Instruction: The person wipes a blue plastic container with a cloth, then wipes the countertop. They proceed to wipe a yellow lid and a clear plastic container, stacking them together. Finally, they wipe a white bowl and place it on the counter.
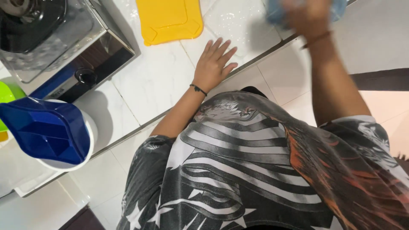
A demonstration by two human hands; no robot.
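Left hand: the left hand (214,64) is laid flat on the white tiled counter (157,81), fingers spread and released, nothing grasped; a thin dark band is worn at the wrist.
Right hand: the right hand (307,17) is raised at the top edge of the view and blurred by motion; it is pressed against a blue cloth (276,15), but whether the fingers are clenched on it cannot be told.
Cloth position: on the counter's far right, partly hidden by the hand.
Step in hand: wiping of the counter is judged to be under way (the tile near the cloth shows a wet sheen).
Advice: the flat hand is best kept as a brace, and strokes should be overlapped and kept short of the yellow board (169,19).
Surface: glossy white tiles with dark grout, edged by a metal strip.
Nearby items: a blue-lidded white jug (51,132) at the left; a steel appliance (64,42) behind it.
Room: pale floor tiles are seen below the counter edge.
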